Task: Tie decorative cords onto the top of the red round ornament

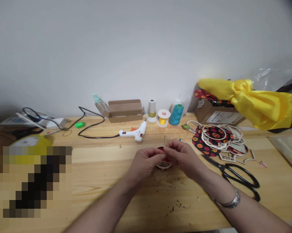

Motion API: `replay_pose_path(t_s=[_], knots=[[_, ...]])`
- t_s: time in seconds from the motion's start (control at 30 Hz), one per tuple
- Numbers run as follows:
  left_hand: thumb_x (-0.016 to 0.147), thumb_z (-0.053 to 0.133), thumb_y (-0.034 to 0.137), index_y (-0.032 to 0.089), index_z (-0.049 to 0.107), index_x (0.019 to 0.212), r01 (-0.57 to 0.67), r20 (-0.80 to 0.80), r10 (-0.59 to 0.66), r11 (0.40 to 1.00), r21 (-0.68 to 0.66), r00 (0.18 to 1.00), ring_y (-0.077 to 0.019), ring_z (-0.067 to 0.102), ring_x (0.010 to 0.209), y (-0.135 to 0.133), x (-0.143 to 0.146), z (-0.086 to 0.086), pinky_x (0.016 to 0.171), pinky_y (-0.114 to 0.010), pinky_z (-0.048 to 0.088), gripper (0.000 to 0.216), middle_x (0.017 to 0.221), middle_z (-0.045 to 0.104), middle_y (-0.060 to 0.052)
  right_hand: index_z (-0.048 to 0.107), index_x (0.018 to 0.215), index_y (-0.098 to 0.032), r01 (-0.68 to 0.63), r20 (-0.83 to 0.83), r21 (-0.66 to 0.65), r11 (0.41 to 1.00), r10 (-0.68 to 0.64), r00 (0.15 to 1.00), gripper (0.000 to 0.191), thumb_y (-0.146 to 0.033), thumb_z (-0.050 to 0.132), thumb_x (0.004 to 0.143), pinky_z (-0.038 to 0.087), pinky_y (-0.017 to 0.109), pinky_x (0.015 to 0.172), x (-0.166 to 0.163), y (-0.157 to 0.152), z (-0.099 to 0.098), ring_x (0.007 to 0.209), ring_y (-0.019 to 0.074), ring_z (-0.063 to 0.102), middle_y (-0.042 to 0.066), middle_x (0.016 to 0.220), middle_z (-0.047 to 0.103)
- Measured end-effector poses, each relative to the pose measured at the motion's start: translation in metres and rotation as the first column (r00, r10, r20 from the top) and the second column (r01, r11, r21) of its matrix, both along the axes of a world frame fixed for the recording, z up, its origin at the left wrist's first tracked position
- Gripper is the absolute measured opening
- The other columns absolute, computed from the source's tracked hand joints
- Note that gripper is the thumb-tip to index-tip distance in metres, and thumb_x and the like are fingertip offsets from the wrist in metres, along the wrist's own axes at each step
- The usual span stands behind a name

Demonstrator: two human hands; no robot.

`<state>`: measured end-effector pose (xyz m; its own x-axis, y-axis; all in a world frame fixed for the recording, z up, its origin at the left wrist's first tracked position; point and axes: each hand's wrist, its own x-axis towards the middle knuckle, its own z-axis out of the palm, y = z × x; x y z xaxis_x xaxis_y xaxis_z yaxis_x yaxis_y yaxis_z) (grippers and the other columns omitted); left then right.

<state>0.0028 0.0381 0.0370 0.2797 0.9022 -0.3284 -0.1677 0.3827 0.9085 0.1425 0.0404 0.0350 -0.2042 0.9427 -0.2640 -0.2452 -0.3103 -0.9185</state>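
Observation:
A small round ornament [163, 165], with a pale cut-out lattice over dark red fabric, is held between my two hands above the wooden table. My left hand [147, 161] grips its left side, thumb and fingers pressed together. My right hand [180, 155] pinches at its upper right edge, with its fingers closed. A thin yellowish cord [164, 139] rises just behind the fingertips. Whether the right fingers also hold that cord, I cannot tell. The ornament's upper part is mostly covered by the fingers.
Behind my hands stand a white glue gun [133, 133], a yellow cord spool [163, 117] and a teal thread cone [176, 115]. To the right lie black scissors [230, 173] and patterned fabric pieces with lattice frames [216, 137]. A cardboard box [216, 113] carries yellow cloth [262, 103].

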Motion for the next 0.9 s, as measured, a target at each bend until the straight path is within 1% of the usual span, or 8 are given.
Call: replay_pose_path(t_s=[0.2,0.33,0.47,0.57,0.73,0.9], knots=[[0.062,0.069,0.023,0.013,0.070,0.067,-0.003,0.045,0.005,0.999,-0.037,0.999,-0.0121,0.058,0.058,0.0001,0.0012,0.0023,0.058,-0.022,0.043,0.011,0.063,0.068,-0.004,0.051,0.063,-0.014,0.030,0.041,0.039,0.999,-0.032,0.999,0.023,-0.030,0.067,0.064,0.028,0.018,0.042,0.0005,0.0002,0.0007,0.044,0.0045,0.040,-0.005,0.051,0.049],[0.061,0.071,0.024,0.013,0.069,0.065,-0.021,0.057,0.026,0.996,-0.085,0.998,-0.0106,0.057,0.053,-0.0008,0.0024,0.0029,0.053,-0.020,0.042,0.012,0.056,0.066,-0.002,0.051,0.062,-0.014,0.062,0.103,0.060,0.996,-0.068,0.992,0.024,-0.032,0.067,0.064,0.026,0.018,0.040,0.0004,0.0002,0.0013,0.043,0.0046,0.038,-0.005,0.050,0.049],[0.062,0.071,0.027,0.012,0.069,0.069,-0.005,0.119,0.015,0.996,-0.085,0.993,-0.0119,0.059,0.056,-0.0019,0.0025,0.0007,0.055,-0.021,0.044,0.016,0.061,0.067,-0.004,0.051,0.061,-0.014,0.083,0.141,0.094,0.992,-0.095,0.985,0.022,-0.031,0.066,0.063,0.025,0.018,0.040,0.0007,0.0002,0.0017,0.044,0.0046,0.037,-0.005,0.050,0.047],[0.064,0.070,0.025,0.012,0.069,0.069,0.004,0.125,0.008,0.996,-0.089,0.992,-0.0113,0.059,0.058,-0.0026,0.0024,0.0011,0.057,-0.021,0.044,0.014,0.064,0.068,-0.004,0.051,0.061,-0.014,0.078,0.152,0.108,0.991,-0.094,0.984,0.022,-0.031,0.066,0.063,0.026,0.019,0.041,0.0005,-0.0001,0.0023,0.044,0.0051,0.037,-0.005,0.050,0.047],[0.063,0.070,0.020,0.012,0.069,0.064,-0.022,0.065,0.029,0.994,-0.109,0.997,-0.0075,0.054,0.048,-0.0020,0.0020,0.0044,0.049,-0.018,0.040,0.009,0.054,0.065,-0.001,0.051,0.061,-0.015,0.062,0.150,0.085,0.994,-0.074,0.986,0.024,-0.033,0.066,0.062,0.027,0.019,0.041,-0.0001,-0.0006,0.0042,0.044,0.0052,0.037,-0.006,0.050,0.047],[0.064,0.068,0.021,0.012,0.068,0.063,-0.025,0.104,0.033,0.997,-0.071,0.994,-0.0095,0.056,0.054,-0.0004,0.0008,0.0013,0.053,-0.019,0.041,0.009,0.057,0.065,-0.002,0.053,0.062,-0.014,-0.050,0.185,0.074,0.996,0.035,0.982,0.025,-0.036,0.063,0.067,0.025,0.019,0.041,0.0013,0.0001,0.0043,0.043,0.0046,0.035,-0.005,0.050,0.046]])
